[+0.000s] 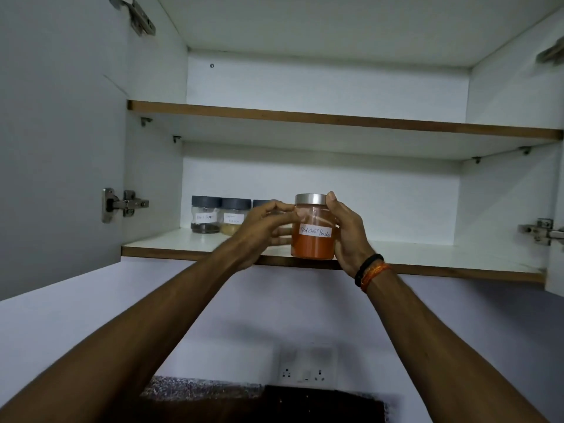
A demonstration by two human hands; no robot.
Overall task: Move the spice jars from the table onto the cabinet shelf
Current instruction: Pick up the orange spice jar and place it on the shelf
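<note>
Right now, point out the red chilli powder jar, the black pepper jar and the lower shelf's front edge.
Red chilli powder jar (311,247): head view, on the orange powder below its label.
Black pepper jar (205,217): head view, on its white label.
Lower shelf (171,252): head view, on the brown front edge, left part.

Dim, cool, even light is filling the cabinet (320,184); no source is showing. Soft shadow is lying under the upper shelf (335,120). Wide-angle bend is curving its edges toward the corners. Motion blur is smearing the left hand (262,227). The wall socket (305,372) below is reading soft.
</note>
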